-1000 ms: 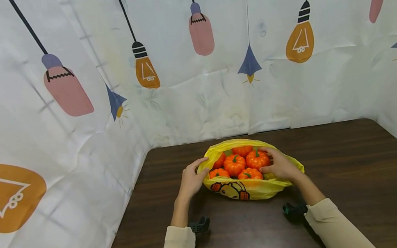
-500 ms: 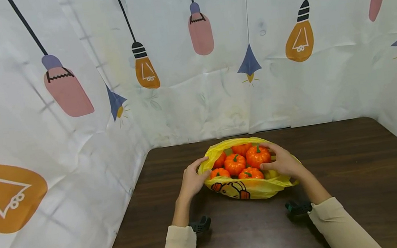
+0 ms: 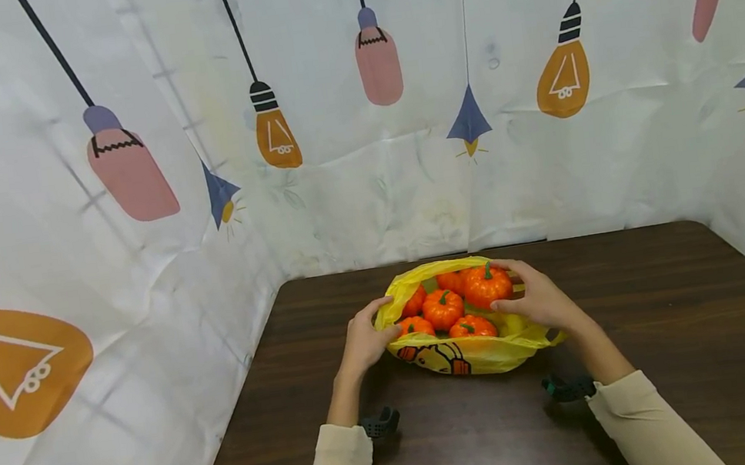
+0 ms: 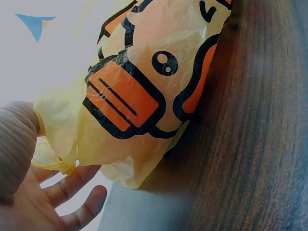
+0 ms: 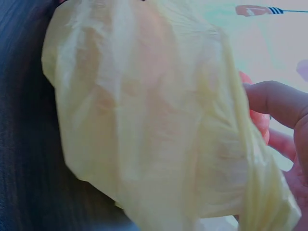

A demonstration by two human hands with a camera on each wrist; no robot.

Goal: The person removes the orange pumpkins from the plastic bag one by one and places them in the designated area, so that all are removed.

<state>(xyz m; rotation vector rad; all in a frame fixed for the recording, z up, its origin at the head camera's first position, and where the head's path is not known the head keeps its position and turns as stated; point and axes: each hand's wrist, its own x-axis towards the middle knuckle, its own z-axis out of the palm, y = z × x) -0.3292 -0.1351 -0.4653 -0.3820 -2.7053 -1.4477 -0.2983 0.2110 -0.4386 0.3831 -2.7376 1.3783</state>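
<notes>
Right, biggest first: a white printed sheet (image 3: 370,209) hangs behind, and before it comes the dark wooden table (image 3: 702,300). On that sits the yellow bag (image 3: 499,358), mouth wide, cartoon print facing the person. At its left end we have the left hand (image 3: 362,340), thumb and forefinger spread wide; whether they pinch the plastic, I cannot tell. At the other end, the right hand (image 3: 543,304) holds an orange pumpkin (image 3: 487,288) between thumb and fingers, at the right of the bag's mouth, and it looks raised above its neighbours. Five other pumpkins (image 3: 443,309) show inside, packed close. Good form here, I'd judge: steady that left edge so the mouth doesn't fold in, keep the fingers around the pumpkin's sides, since shiny skin could slip, and clear the rim before any sideways move. Smallest, the green stem (image 3: 487,271) pokes up; better not pull by that.
</notes>
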